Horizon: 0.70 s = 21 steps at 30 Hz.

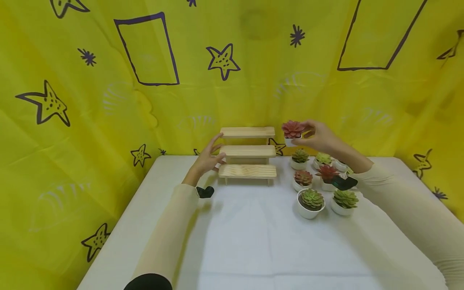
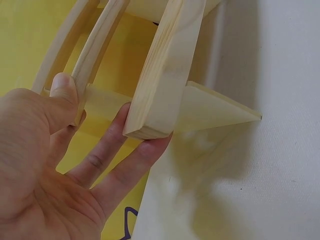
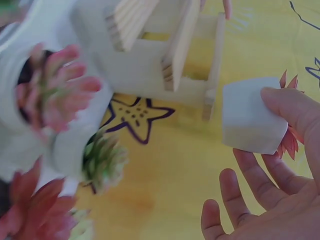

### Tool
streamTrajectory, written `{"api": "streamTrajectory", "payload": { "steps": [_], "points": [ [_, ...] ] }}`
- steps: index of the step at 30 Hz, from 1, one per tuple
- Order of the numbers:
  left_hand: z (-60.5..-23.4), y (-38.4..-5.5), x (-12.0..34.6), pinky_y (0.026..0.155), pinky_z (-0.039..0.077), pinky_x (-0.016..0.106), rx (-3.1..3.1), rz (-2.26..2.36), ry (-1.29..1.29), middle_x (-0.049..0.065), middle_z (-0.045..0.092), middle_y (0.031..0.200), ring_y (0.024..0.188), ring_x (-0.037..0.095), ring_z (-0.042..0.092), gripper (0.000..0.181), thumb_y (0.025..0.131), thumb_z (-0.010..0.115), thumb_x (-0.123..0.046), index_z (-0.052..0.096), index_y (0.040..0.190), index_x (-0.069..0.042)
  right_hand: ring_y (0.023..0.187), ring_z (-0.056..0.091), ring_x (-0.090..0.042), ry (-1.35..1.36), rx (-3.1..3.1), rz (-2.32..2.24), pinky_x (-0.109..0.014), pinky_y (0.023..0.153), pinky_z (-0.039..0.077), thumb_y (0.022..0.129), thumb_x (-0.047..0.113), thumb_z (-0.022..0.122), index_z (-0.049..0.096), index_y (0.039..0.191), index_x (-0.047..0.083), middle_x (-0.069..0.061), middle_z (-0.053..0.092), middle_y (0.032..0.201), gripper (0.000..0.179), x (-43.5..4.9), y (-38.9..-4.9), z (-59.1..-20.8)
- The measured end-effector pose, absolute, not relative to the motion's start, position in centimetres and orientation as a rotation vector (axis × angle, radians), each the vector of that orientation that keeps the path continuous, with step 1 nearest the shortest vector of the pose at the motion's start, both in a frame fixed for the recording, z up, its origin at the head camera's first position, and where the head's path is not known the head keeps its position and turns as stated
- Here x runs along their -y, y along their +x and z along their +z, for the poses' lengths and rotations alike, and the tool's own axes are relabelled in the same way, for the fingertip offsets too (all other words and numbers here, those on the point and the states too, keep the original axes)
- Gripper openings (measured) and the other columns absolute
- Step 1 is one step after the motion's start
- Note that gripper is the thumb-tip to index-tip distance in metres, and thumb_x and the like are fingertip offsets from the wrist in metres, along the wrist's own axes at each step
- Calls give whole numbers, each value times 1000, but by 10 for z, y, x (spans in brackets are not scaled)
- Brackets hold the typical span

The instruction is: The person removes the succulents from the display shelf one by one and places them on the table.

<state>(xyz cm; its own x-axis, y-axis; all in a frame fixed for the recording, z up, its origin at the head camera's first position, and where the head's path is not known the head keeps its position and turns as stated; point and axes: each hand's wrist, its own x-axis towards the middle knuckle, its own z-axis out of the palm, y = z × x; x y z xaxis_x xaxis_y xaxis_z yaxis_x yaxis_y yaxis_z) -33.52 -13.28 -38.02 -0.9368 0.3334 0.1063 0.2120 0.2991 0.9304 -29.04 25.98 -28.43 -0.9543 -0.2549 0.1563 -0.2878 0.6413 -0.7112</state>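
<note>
A three-tier wooden stand [image 1: 247, 171] of pale slats stands at the back of the table. My left hand [image 1: 207, 160] grips its left end; in the left wrist view the thumb lies on one slat [image 2: 95, 52] and other fingers touch the end of the thicker slat [image 2: 162, 85]. My right hand [image 1: 319, 139] holds up a red succulent [image 1: 292, 129] in a white pot [image 3: 252, 115], right of the top tier. Thumb and fingers pinch the pot, which hides much of the plant in the right wrist view.
Several potted succulents stand below my right arm, among them a green one [image 1: 312, 198] in front, another green one [image 1: 345, 198] beside it, and a reddish one [image 1: 303, 178]. A yellow curtain [image 1: 253, 96] hangs behind the white table [image 1: 239, 241].
</note>
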Motion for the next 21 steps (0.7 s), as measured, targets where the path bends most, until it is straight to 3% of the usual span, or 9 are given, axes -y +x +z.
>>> {"api": "streamTrajectory", "payload": {
  "steps": [3, 12, 18, 21],
  "points": [
    [-380, -335, 134, 66, 62, 48, -2447, 1713, 529, 15, 32, 165, 99, 40, 71, 74, 106, 60, -16, 23, 159, -51, 121, 54, -43, 441, 2834, 1210, -51, 96, 53, 94, 31, 78, 46, 144, -7, -26, 53, 136, 71, -271, -281, -288],
    [-381, -335, 137, 66, 62, 47, -2442, 1713, 528, 16, 30, 165, 97, 39, 72, 74, 106, 60, -16, 23, 159, -50, 123, 53, -44, 437, 2854, 1199, -51, 98, 50, 96, 29, 76, 44, 147, -7, -26, 53, 137, 70, -300, -268, -301],
    [-379, -334, 136, 64, 62, 48, -2440, 1707, 560, 18, 28, 166, 98, 40, 71, 74, 106, 59, -16, 20, 161, -47, 122, 54, -42, 394, 2862, 1192, -27, 88, 48, 96, 29, 75, 46, 146, -6, -24, 54, 136, 68, -312, -255, -308],
    [-378, -333, 135, 67, 62, 53, -2431, 1710, 572, 17, 26, 167, 101, 45, 70, 75, 106, 59, -16, 19, 162, -46, 121, 56, -42, 383, 2858, 1177, -22, 84, 48, 96, 30, 76, 48, 145, -4, -24, 56, 134, 66, -319, -246, -310]
  ]
}}
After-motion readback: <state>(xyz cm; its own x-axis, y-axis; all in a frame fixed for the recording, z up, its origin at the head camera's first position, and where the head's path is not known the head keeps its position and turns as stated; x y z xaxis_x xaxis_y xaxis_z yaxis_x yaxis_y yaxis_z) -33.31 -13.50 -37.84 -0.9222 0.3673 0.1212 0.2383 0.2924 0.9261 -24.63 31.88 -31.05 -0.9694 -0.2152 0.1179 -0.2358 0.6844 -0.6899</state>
